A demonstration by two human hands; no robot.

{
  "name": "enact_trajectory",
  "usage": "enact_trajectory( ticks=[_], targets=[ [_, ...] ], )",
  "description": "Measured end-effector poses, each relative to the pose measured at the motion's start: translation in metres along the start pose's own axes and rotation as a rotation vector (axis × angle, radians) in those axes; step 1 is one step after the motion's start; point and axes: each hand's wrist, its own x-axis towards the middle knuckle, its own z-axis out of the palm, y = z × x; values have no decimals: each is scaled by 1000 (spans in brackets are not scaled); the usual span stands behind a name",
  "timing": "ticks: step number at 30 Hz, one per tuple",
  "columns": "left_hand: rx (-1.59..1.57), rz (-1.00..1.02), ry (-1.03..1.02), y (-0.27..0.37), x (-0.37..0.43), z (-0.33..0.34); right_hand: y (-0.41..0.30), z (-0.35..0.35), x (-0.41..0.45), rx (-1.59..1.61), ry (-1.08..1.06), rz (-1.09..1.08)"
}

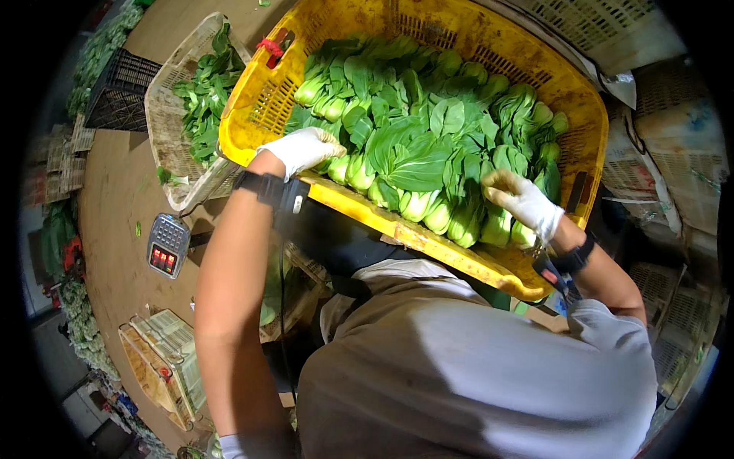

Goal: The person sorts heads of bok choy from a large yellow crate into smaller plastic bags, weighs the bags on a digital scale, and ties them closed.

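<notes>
A yellow plastic crate (413, 234) with slotted walls stands before me, holding rows of bok choy (410, 152). Pale stem ends face outward along the near and side walls, while green leaves overlap in the middle. My left hand (309, 150), in a white glove, reaches over the near left rim. Its fingertips touch the bok choy there, and whether they grip any is hidden. My right hand (524, 201), also gloved, is over the bok choy at the near right corner. Its fingers are bent and somewhat apart, with nothing visible between them.
Left of the yellow crate is a dirty white crate (163, 103) with loose greens (209, 103). Below it is a scale display (169, 246) with lit red digits. A black crate (123, 89) is farther left, and a pale crate (166, 361) rests on the brown floor (114, 229).
</notes>
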Motion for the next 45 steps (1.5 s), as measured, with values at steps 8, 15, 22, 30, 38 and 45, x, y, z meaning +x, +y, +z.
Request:
enact_trajectory(
  ticks=[8, 15, 22, 30, 38, 45],
  targets=[
    [-463, 40, -154, -15, 40, 31, -63, 51, 33, -641, -5, -505],
    [-843, 127, 147, -10, 22, 23, -68, 119, 121, -817, -122, -674],
    [-690, 15, 103, -43, 43, 31, -94, 3, 37, -34, -489, -218],
    [-476, -357, -357, -24, 57, 33, -103, -85, -52, 687, 644, -548],
    [-172, -383, -344, -14, 89, 35, -5, 71, 29, 811, -347, 553],
    [-507, -412, -434, 0, 71, 38, 33, 40, -4, 773, -86, 545]
  ],
)
